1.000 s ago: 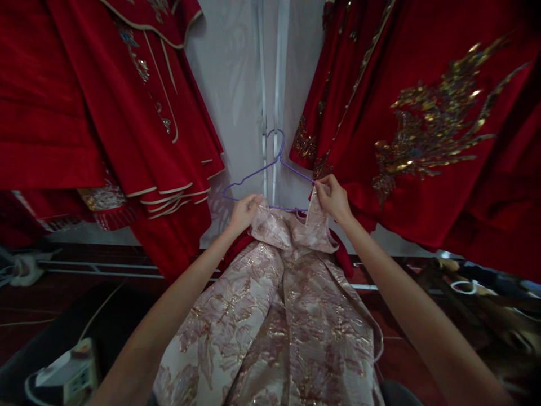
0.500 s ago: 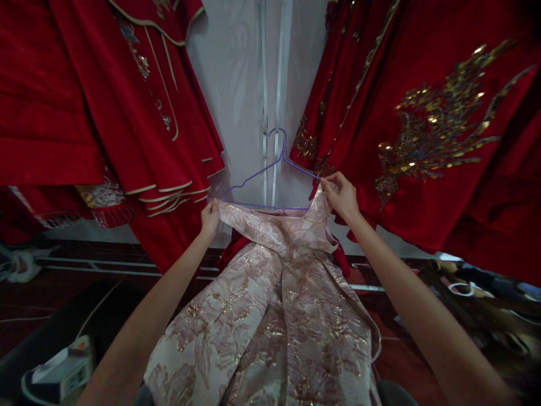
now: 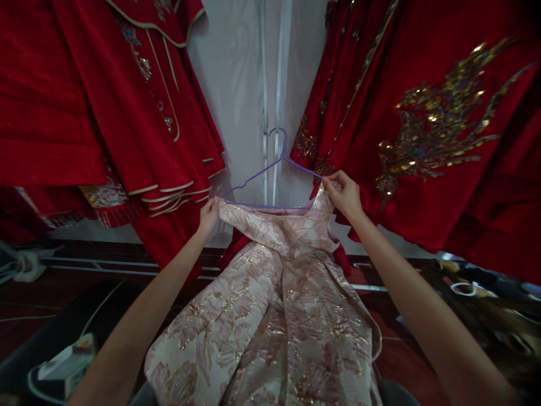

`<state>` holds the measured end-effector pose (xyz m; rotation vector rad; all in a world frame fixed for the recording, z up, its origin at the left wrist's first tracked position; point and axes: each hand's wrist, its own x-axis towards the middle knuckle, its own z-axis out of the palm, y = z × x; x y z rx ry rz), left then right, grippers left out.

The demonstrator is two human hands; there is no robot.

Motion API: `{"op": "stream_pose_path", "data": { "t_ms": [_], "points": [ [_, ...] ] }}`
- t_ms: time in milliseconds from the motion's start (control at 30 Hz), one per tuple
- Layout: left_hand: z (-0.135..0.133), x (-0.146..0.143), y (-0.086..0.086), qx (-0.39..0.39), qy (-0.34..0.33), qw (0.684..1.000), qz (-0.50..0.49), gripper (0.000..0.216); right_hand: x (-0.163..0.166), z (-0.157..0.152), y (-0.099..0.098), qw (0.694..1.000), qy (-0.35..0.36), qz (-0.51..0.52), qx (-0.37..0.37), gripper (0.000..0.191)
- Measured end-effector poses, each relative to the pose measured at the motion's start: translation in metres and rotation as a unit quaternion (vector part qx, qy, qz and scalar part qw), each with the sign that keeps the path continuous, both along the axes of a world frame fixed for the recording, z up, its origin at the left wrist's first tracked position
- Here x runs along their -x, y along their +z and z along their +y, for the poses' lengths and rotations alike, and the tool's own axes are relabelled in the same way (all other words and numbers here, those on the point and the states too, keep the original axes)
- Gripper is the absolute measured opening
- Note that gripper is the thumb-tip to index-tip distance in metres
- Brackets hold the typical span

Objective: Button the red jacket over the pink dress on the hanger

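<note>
A pink and gold brocade dress (image 3: 257, 299) spreads out in front of me, its skirt falling toward my lap. My left hand (image 3: 209, 216) is closed on the dress's left shoulder strap. At the other strap, my right hand (image 3: 343, 194) pinches the fabric close to the right arm of a purple wire hanger (image 3: 262, 170). The hanger's right end lies at that strap. Its left end shows just beside and above my left fingers, and its lower bar runs behind the neckline. The hook points up before the pale wall.
Red embroidered garments (image 3: 169, 113) hang at the left, and a red garment with a gold sequinned bird (image 3: 435, 124) hangs at the right. A power strip (image 3: 70, 363) with a cord is at lower left. Rolls and loose items (image 3: 482, 304) lie at lower right.
Both hands keep their hold on the straps. My right hand and its strap have shifted very slightly right; the dress and hanger are almost unchanged.
</note>
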<state>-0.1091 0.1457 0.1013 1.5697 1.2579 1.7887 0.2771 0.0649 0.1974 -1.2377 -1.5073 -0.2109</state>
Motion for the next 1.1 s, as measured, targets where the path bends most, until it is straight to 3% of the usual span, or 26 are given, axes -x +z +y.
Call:
{"op": "stream_pose_path", "data": {
  "t_ms": [200,567,633,733,867,933,1000,1100],
  "points": [
    [-0.006,0.004,-0.011,0.014,0.026,1.0,-0.006,0.042,-0.001,0.002,0.0,1.0,0.01,0.002,-0.001,0.037],
    [0.002,0.003,-0.003,-0.005,-0.014,0.999,-0.051,0.044,-0.006,0.005,-0.001,1.0,0.019,-0.001,-0.005,0.036],
    [0.008,-0.002,0.008,-0.013,-0.021,0.999,-0.035,0.045,-0.008,0.008,-0.002,1.0,0.024,0.002,-0.001,0.035],
    [0.01,-0.019,0.036,-0.058,-0.028,0.996,0.063,0.043,-0.011,0.012,-0.005,0.999,0.042,0.012,0.001,0.033],
    [0.002,-0.039,0.079,-0.131,-0.064,0.96,0.237,0.036,-0.013,0.017,-0.007,0.996,0.072,0.049,0.005,0.032],
    [0.002,-0.039,0.087,-0.118,-0.08,0.956,0.255,0.037,-0.014,0.019,-0.007,0.994,0.088,0.063,0.01,0.031],
    [0.006,-0.03,0.079,-0.083,-0.085,0.973,0.199,0.042,-0.014,0.021,-0.008,0.993,0.102,0.066,0.013,0.03],
    [0.015,-0.01,0.036,0.009,-0.053,0.995,0.081,0.041,-0.013,0.022,-0.011,0.991,0.109,0.075,0.012,0.028]
  ]
}}
